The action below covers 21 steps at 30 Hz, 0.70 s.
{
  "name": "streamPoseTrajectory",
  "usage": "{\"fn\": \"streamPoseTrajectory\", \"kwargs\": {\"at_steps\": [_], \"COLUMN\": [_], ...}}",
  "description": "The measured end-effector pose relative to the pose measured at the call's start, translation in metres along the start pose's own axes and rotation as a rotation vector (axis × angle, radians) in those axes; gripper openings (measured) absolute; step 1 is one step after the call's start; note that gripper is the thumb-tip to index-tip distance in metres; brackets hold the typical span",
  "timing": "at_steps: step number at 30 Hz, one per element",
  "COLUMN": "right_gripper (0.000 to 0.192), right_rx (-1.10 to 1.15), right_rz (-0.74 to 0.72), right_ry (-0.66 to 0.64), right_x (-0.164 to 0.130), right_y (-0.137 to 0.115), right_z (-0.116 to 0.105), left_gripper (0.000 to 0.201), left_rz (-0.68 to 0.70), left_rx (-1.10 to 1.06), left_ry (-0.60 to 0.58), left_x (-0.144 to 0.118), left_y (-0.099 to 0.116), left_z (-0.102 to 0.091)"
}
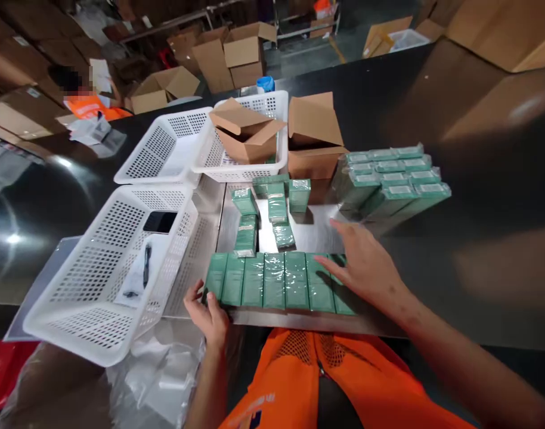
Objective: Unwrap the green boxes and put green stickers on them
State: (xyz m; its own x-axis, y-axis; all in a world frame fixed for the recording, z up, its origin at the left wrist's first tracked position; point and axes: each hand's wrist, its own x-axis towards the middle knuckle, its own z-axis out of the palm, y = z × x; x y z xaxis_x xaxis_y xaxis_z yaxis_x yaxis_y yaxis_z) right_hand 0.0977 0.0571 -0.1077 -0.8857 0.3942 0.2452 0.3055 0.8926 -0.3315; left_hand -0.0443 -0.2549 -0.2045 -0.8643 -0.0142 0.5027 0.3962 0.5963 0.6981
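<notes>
A row of several green boxes point(273, 281), shiny with clear wrap, lies side by side along the front of the metal worktop. My left hand point(207, 313) cups the row's left end, fingers loosely curled and apart, thumb at the front corner. Over the row's right end is my right hand point(366, 262), open with thumb and fingers spread; it partly covers the last boxes, and whether it touches them I cannot tell. Just behind the row, more green boxes stand or lie loosely, among them an upright box point(299, 195) and a wrapped one point(245, 235).
Wrapped green boxes point(398, 179) stand in a block at right. An open brown carton point(317, 134) is behind. One white basket point(107, 262) holds a phone point(160, 221) and pen point(146, 265); others point(165, 149) stand beyond. A person in an orange vest point(87, 107) is far left.
</notes>
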Motion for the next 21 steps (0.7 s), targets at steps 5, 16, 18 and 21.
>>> {"fn": "streamPoseTrajectory", "kwargs": {"at_steps": [5,16,18,21], "right_gripper": [0.074,0.065,0.064,0.064], "right_rx": [-0.114,0.889,1.202,1.512], "right_rz": [-0.061,0.285,0.376,0.422], "right_ry": [-0.238,-0.291,-0.379,-0.458], "right_x": [0.064,0.089,0.079,0.059], "right_y": [-0.049,-0.025,-0.018,-0.012], "right_z": [0.031,0.037,0.025,0.01], "left_gripper": [0.042,0.043,0.043,0.039], "left_rz": [-0.022,-0.028,-0.019,0.063], "left_rx": [-0.03,-0.019,-0.003,-0.007], "left_ry": [0.041,0.005,0.0,0.096], "left_x": [-0.002,-0.003,-0.003,-0.002], "left_y": [-0.002,-0.012,-0.015,-0.013], "left_z": [0.001,0.003,0.002,0.0]}}
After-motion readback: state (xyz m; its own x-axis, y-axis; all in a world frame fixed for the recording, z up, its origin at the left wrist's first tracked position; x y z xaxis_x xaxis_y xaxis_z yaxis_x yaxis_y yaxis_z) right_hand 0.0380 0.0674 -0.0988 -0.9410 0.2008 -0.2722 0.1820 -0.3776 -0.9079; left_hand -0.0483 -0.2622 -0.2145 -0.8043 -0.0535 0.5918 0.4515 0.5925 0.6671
